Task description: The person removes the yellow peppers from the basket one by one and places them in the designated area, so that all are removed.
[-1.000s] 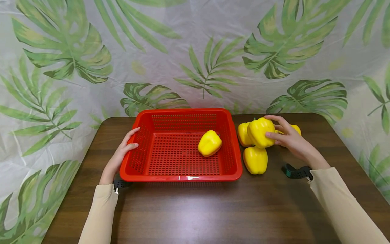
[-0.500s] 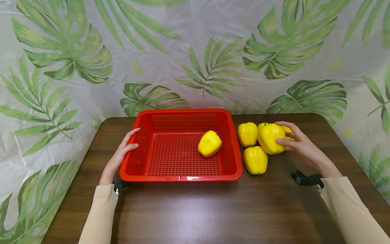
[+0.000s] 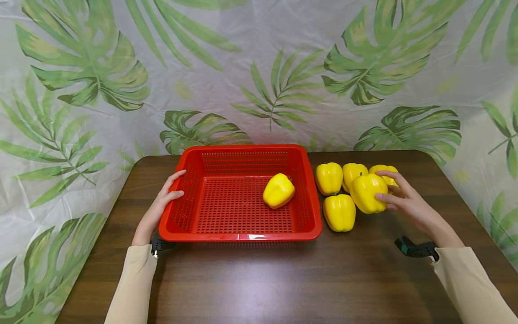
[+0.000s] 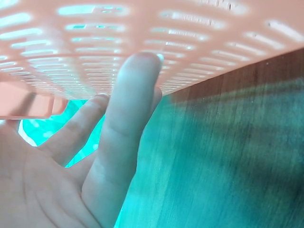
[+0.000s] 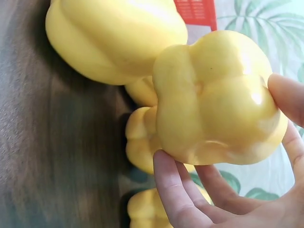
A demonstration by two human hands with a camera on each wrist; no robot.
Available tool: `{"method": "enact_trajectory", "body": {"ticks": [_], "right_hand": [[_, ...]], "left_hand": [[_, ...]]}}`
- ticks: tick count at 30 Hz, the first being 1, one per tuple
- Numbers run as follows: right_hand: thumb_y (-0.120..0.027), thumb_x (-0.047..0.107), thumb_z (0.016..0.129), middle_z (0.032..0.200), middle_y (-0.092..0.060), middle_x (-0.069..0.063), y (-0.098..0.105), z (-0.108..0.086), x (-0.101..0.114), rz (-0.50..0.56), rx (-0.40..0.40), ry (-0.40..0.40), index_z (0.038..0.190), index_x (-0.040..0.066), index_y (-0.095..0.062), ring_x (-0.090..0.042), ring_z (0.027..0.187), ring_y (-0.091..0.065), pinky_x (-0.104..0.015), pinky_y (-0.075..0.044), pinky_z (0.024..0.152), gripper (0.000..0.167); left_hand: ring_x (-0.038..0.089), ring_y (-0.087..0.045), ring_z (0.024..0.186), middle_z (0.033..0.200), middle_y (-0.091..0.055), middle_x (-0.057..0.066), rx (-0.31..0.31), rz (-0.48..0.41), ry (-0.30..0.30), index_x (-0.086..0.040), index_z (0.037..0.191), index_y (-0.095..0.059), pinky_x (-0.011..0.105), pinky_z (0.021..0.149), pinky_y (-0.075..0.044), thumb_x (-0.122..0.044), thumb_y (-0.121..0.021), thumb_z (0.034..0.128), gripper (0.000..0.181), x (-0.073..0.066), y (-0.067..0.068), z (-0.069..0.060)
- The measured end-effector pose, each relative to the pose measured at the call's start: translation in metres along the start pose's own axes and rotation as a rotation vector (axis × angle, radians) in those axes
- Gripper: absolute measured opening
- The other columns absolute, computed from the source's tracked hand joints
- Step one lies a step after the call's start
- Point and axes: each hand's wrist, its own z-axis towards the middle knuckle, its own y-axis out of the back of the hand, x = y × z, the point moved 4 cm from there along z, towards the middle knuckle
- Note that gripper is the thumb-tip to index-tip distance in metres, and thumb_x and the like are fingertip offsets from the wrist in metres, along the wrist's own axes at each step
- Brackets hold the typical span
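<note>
My right hand [image 3: 413,207] pinches a yellow bell pepper [image 3: 369,193] between thumb and fingers. In the right wrist view this bell pepper [image 5: 218,99] shows its lobed bottom, with the thumb on one side and the fingers on the other. A red perforated plastic basket [image 3: 238,237] stands on the table; a single bell pepper [image 3: 279,191] lies in its right half. At the basket's left side my left hand [image 3: 158,207] holds the rim. From the left wrist, its fingers [image 4: 126,109] are seen against the slotted outer wall.
Right of the basket are more yellow bell peppers: one near the back [image 3: 329,178], one in front [image 3: 339,213], another behind the held one [image 3: 354,173], and one partly hidden by my hand [image 3: 382,171]. A leaf-print cloth [image 3: 279,90] hangs behind the brown wooden table [image 3: 251,283].
My right hand has moved right and toward me with its bell pepper, uncovering the bell peppers behind. The left hand, the basket and the bell pepper inside have stayed put.
</note>
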Motion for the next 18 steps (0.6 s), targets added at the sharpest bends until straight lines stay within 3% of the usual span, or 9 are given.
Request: {"method": "enact_trajectory", "body": {"ticks": [9, 18], "right_hand": [[-0.050, 0.014, 0.100, 0.138, -0.021, -0.024, 0.002, -0.010, -0.012, -0.004, 0.015, -0.043, 0.145, 0.031, -0.025, -0.008, 0.101, -0.050, -0.022, -0.047, 0.078, 0.054], [-0.051, 0.015, 0.099, 0.140, -0.019, -0.024, -0.004, -0.016, -0.030, 0.004, 0.033, -0.075, 0.148, 0.027, -0.024, -0.009, 0.110, -0.039, -0.023, -0.046, 0.079, 0.057]], "left_hand": [[0.035, -0.045, 0.114, 0.143, -0.025, 0.015, -0.005, -0.004, 0.003, -0.029, 0.151, -0.021, 0.040, 0.084, -0.052, -0.014, -0.038, 0.0999, 0.056, 0.000, 0.001, 0.000], [0.035, -0.044, 0.115, 0.144, -0.025, 0.014, -0.008, -0.005, 0.008, -0.029, 0.151, -0.021, 0.040, 0.084, -0.052, -0.014, -0.038, 0.1000, 0.056, 0.000, 0.000, 0.000]]}}
